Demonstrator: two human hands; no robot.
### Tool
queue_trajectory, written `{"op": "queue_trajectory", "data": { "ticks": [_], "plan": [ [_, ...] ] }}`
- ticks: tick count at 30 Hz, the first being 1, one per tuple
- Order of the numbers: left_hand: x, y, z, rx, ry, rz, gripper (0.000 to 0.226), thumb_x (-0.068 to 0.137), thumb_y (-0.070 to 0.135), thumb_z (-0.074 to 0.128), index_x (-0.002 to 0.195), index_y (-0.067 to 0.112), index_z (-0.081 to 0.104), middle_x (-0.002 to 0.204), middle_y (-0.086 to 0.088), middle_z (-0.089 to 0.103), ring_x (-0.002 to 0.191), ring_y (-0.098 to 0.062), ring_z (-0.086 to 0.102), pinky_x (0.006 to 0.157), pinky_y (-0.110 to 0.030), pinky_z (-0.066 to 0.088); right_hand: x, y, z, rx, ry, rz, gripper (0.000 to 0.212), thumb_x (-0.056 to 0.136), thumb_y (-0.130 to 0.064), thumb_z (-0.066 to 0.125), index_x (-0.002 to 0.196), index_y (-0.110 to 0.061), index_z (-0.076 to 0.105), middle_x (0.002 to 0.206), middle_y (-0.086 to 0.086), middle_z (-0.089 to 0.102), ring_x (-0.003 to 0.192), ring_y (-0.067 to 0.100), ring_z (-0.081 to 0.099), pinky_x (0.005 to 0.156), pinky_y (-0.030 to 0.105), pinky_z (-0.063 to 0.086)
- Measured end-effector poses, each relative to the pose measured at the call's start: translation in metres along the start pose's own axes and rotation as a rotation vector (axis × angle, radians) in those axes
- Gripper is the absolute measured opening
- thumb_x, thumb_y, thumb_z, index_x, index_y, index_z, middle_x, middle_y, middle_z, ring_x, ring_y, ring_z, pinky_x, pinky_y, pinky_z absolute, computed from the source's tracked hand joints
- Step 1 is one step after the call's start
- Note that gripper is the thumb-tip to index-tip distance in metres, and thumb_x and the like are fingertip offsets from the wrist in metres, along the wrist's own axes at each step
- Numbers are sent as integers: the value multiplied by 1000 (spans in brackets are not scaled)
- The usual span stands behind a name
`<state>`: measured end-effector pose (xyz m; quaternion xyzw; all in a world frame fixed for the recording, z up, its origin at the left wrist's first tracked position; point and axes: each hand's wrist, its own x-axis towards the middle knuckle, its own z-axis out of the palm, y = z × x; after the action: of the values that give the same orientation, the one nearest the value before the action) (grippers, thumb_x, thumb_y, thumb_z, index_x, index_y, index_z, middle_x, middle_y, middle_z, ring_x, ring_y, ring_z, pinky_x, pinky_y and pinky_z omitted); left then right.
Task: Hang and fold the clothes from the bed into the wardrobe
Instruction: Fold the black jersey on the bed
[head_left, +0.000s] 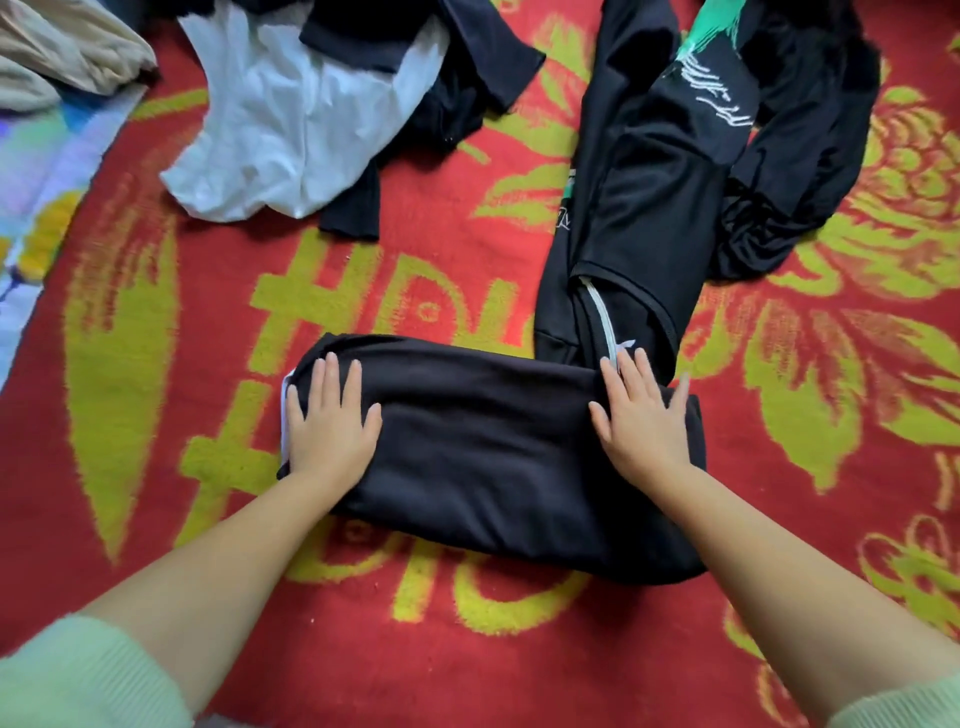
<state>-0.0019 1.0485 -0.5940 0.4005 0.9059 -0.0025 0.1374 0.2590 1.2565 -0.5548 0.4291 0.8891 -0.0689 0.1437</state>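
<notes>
Fuzzy red-and-yellow blanket (156, 364) covers the bed. At its middle lies a soft black folded garment (488, 467), a rounded oblong; left hand (330, 421) and right hand (644, 415) press it flat-fingered, gripping nothing. Beyond, a crumpled white shirt (270, 124) and slick black jacket (639, 197).

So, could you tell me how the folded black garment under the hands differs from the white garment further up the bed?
The folded black garment is a neat, flat rectangle; the white garment lies crumpled and spread. The left hand and right hand press flat on the black one; the white one is untouched, with dark clothing partly over it. Both lie on the red and yellow blanket.
</notes>
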Motion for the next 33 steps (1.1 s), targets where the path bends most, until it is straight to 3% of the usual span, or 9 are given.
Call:
{"op": "queue_trajectory", "data": {
  "ticks": [3,5,8,11,15,22,26,29,33],
  "plan": [
    [-42,21,-17,-325,89,299,40,89,32,41,115,8,61,118,-10,62,111,-30,58,95,-36,42,31,-28,-30,129,-9,-201,55,96,-26,48,146,-11,31,154,4,30,146,19,17,116,51,10],
    [-91,43,-14,-427,-99,327,31,89,40,37,79,19,57,80,-1,63,79,-23,62,69,-31,41,49,-51,-41,267,-158,-265,58,97,-26,47,148,-12,25,153,6,30,145,20,19,116,41,17],
    [-149,82,8,-712,-468,-240,45,95,49,40,67,17,54,66,-2,65,65,-22,63,65,-34,49,71,-73,-45,337,-374,-235,71,95,-32,53,151,-10,16,151,13,33,138,28,33,110,35,29],
    [-162,108,23,-1530,-520,-942,27,98,32,48,89,10,59,88,-7,67,80,-18,66,78,-30,51,78,-82,-37,249,-476,-211,67,91,-38,59,142,-6,31,142,14,44,129,30,43,102,37,38],
    [-145,131,23,-2139,-420,-1179,27,96,28,54,118,13,56,116,-6,61,110,-22,58,92,-33,46,71,-81,-44,243,-568,-223,32,89,-37,61,102,-7,58,100,8,60,93,24,55,71,30,39],
    [-92,97,-36,-2348,-511,-887,39,99,30,43,127,6,55,114,-14,67,108,-26,61,94,-37,46,61,-73,-114,753,-643,-56,13,83,-32,71,87,-20,67,90,0,72,80,13,69,69,22,53],
    [-77,56,-76,-2352,-486,-680,36,99,23,42,130,10,54,128,-11,61,121,-26,55,107,-41,37,67,-85,-152,952,-682,-50,54,72,-39,78,114,-8,63,109,9,70,99,24,68,94,40,51],
    [-60,29,-123,-2240,-367,-542,38,98,21,43,132,8,52,129,-12,60,120,-23,56,102,-38,41,65,-102,-180,1167,-662,-147,16,90,-21,63,96,-6,67,87,7,72,79,20,69,77,30,55],
    [-46,0,-198,-2073,-194,-400,36,97,19,44,126,2,56,115,-7,67,104,-18,65,90,-32,51,56,-117,-219,1419,-555,-269,12,92,-14,56,94,-8,66,87,7,70,80,20,67,81,31,50]
  ]
}}
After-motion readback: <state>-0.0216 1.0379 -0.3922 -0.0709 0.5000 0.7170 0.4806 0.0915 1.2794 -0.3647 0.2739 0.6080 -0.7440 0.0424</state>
